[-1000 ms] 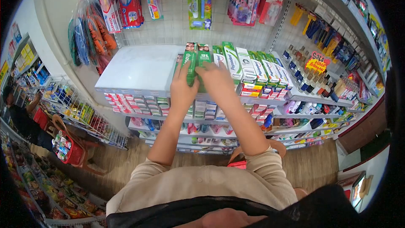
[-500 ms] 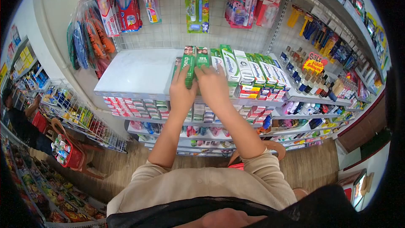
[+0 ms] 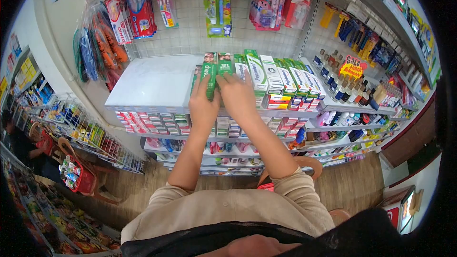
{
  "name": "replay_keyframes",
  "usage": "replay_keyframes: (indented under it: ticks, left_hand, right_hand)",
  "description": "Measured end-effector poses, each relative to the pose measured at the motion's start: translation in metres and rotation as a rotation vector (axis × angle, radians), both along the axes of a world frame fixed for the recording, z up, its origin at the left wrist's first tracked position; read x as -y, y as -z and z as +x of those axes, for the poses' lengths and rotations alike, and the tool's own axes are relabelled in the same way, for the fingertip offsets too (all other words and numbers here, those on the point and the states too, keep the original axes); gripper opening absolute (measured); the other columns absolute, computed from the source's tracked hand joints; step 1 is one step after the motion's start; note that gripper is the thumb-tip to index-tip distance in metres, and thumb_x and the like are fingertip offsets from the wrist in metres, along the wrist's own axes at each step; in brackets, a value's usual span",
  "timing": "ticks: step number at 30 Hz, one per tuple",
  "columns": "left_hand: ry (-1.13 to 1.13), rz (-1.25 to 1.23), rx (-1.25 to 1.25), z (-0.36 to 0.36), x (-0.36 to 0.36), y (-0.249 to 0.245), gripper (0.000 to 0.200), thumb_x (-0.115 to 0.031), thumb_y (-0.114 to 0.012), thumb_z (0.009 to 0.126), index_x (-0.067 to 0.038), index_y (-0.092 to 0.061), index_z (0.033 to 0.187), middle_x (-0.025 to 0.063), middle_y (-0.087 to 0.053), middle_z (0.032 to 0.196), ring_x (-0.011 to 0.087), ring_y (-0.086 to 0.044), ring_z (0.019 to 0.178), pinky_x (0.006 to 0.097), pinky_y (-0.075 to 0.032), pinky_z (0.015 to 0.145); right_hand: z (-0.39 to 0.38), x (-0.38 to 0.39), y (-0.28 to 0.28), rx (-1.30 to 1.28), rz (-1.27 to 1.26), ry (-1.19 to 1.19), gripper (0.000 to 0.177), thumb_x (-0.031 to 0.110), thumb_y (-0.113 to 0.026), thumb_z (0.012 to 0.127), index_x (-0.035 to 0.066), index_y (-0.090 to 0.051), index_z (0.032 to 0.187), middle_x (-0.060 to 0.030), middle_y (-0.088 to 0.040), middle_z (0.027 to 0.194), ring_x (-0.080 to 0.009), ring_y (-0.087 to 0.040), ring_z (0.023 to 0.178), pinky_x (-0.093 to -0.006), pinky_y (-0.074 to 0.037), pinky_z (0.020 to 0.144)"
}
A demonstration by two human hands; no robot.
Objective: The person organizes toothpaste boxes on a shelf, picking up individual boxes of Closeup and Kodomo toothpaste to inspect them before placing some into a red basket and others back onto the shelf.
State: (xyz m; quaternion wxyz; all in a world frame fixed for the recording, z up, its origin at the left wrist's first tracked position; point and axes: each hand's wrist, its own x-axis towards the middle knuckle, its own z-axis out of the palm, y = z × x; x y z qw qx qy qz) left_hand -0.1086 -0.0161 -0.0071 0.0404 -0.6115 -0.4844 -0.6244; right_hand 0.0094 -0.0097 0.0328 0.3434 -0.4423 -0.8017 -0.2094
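Observation:
My left hand (image 3: 203, 107) lies over the front of a green toothpaste box (image 3: 208, 69), fingers along its left side and top, thumb at its right side. Close beside it, my right hand (image 3: 236, 97) bends its fingers over a second green toothpaste box (image 3: 225, 65) standing against the first. Part of another dark green box (image 3: 195, 77) shows left of my left hand. To the right, white-and-green toothpaste boxes (image 3: 257, 72) stand in a row on the shelf. My fingers and palms hide the near ends of the boxes I touch.
A white shelf top (image 3: 157, 78) extends to the left. Packaged toothbrushes (image 3: 139, 13) hang from the wire back panel above. Small bottles (image 3: 350, 88) stand on the right shelf. Behind on the left are a red basket of goods (image 3: 82, 176) and another person (image 3: 21, 135).
My hands stay on the same two boxes with only a slight shift. The view has turned a little, and the person at the left has changed posture, lowering an arm.

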Motion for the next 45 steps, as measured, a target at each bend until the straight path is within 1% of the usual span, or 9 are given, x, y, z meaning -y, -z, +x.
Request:
replay_keyframes:
  ticks: [20, 23, 25, 28, 35, 39, 41, 44, 45]
  left_hand:
    - [-0.033, -0.021, -0.029, -0.001, 0.002, 0.002, 0.047, -0.008, -0.070, 0.083, -0.004, -0.059, 0.128, 0.0292, -0.052, 0.136, 0.0467, -0.057, 0.116, 0.0469, -0.053, 0.089]
    - [-0.020, -0.028, -0.053, -0.004, 0.003, 0.002, 0.051, -0.008, -0.071, 0.083, -0.003, -0.056, 0.131, 0.0291, -0.052, 0.135, 0.0470, -0.057, 0.115, 0.0472, -0.051, 0.092]
    - [-0.012, -0.004, -0.052, -0.006, 0.003, 0.006, 0.056, -0.008, -0.071, 0.082, -0.003, -0.053, 0.135, 0.0285, -0.053, 0.135, 0.0455, -0.058, 0.114, 0.0469, -0.049, 0.095]
    - [0.019, -0.062, -0.041, -0.009, 0.010, 0.002, 0.067, -0.010, -0.072, 0.081, -0.003, -0.044, 0.141, 0.0265, -0.055, 0.133, 0.0420, -0.060, 0.113, 0.0480, -0.043, 0.102]
    - [-0.046, -0.171, -0.112, -0.009, 0.011, 0.005, 0.080, -0.016, -0.071, 0.082, -0.005, -0.031, 0.150, 0.0225, -0.061, 0.126, 0.0376, -0.064, 0.107, 0.0574, -0.030, 0.111]
    - [-0.024, -0.224, -0.065, -0.009, 0.010, 0.013, 0.081, -0.016, -0.070, 0.082, -0.003, -0.031, 0.150, 0.0256, -0.057, 0.131, 0.0398, -0.058, 0.118, 0.0561, -0.029, 0.111]
    - [-0.060, -0.084, -0.049, -0.015, 0.012, 0.022, 0.081, -0.016, -0.070, 0.081, 0.000, -0.030, 0.150, 0.0286, -0.050, 0.138, 0.0436, -0.046, 0.131, 0.0552, -0.029, 0.111]
    - [0.011, -0.123, -0.057, -0.036, 0.011, 0.036, 0.081, -0.016, -0.068, 0.081, 0.003, -0.029, 0.149, 0.0301, -0.044, 0.143, 0.0468, -0.036, 0.137, 0.0535, -0.030, 0.111]
    - [0.013, -0.114, -0.067, -0.041, 0.010, 0.040, 0.076, -0.015, -0.068, 0.081, 0.001, -0.035, 0.147, 0.0280, -0.047, 0.141, 0.0463, -0.040, 0.135, 0.0541, -0.030, 0.111]
  right_hand:
    - [0.000, -0.001, 0.001, -0.003, 0.026, 0.025, 0.033, 0.010, -0.067, 0.080, 0.009, -0.066, 0.113, -0.0051, -0.069, 0.108, -0.0217, -0.066, 0.099, -0.0603, -0.029, 0.110]
    - [0.001, 0.001, 0.004, 0.015, -0.017, 0.050, 0.039, 0.012, -0.068, 0.081, 0.010, -0.064, 0.119, -0.0060, -0.067, 0.117, -0.0242, -0.063, 0.110, -0.0645, -0.029, 0.108]
    - [0.002, 0.010, 0.006, -0.062, 0.015, 0.024, 0.041, 0.014, -0.065, 0.084, 0.011, -0.063, 0.125, -0.0106, -0.062, 0.127, -0.0308, -0.054, 0.125, -0.0694, -0.025, 0.107]
    - [0.003, 0.037, 0.008, -0.174, -0.004, -0.043, 0.046, 0.015, -0.066, 0.084, 0.013, -0.060, 0.130, -0.0097, -0.056, 0.134, -0.0327, -0.046, 0.133, -0.0718, -0.024, 0.106]
    - [0.024, 0.077, 0.102, -0.414, 0.057, -0.345, 0.043, 0.007, -0.070, 0.075, 0.014, -0.068, 0.118, -0.0081, -0.059, 0.126, -0.0319, -0.053, 0.126, -0.0616, -0.023, 0.112]
    - [0.049, 0.097, 0.160, -0.403, -0.055, -0.325, 0.039, 0.007, -0.069, 0.076, 0.013, -0.069, 0.114, -0.0092, -0.060, 0.124, -0.0312, -0.054, 0.124, -0.0605, -0.024, 0.112]
    - [0.064, 0.111, 0.194, -0.481, -0.237, -0.240, 0.040, 0.007, -0.068, 0.076, 0.011, -0.067, 0.116, -0.0106, -0.060, 0.122, -0.0320, -0.055, 0.120, -0.0594, -0.026, 0.111]
    - [0.089, 0.137, 0.244, -0.514, -0.362, -0.144, 0.039, 0.007, -0.067, 0.077, 0.009, -0.066, 0.116, -0.0118, -0.060, 0.120, -0.0336, -0.056, 0.116, -0.0556, -0.030, 0.109]
    - [0.097, 0.144, 0.260, -0.514, -0.363, -0.144, 0.039, 0.007, -0.067, 0.077, 0.009, -0.066, 0.116, -0.0118, -0.060, 0.120, -0.0336, -0.056, 0.116, -0.0556, -0.030, 0.109]
